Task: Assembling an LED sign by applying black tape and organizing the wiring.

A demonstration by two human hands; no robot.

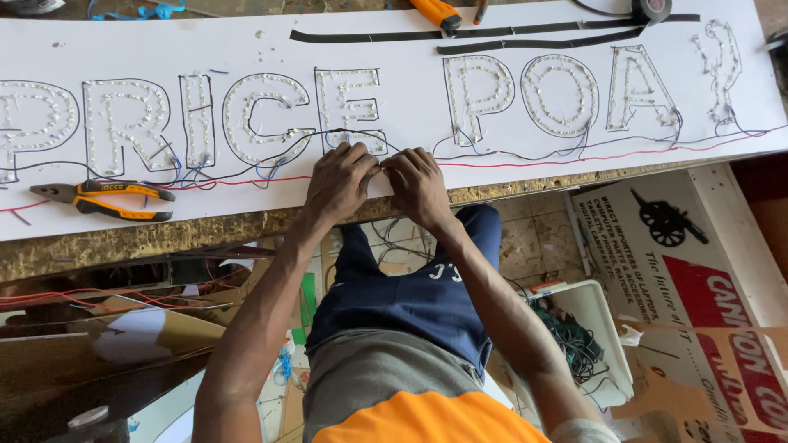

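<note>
Both hands pinch a thin wire (382, 170) at the near edge of the white sign board (509, 176), near its middle. The left hand (343, 182) and the right hand (417, 184) meet fingertip to fingertip, each grip clenched on the wire, forearms converging from below. The board lies flat on the table (115, 246), bearing outlined letters studded with small lights. Yellow-handled pliers (103, 199) rest near the board's left end. A white carton (698, 271) with red and black print lies right of the table.
</note>
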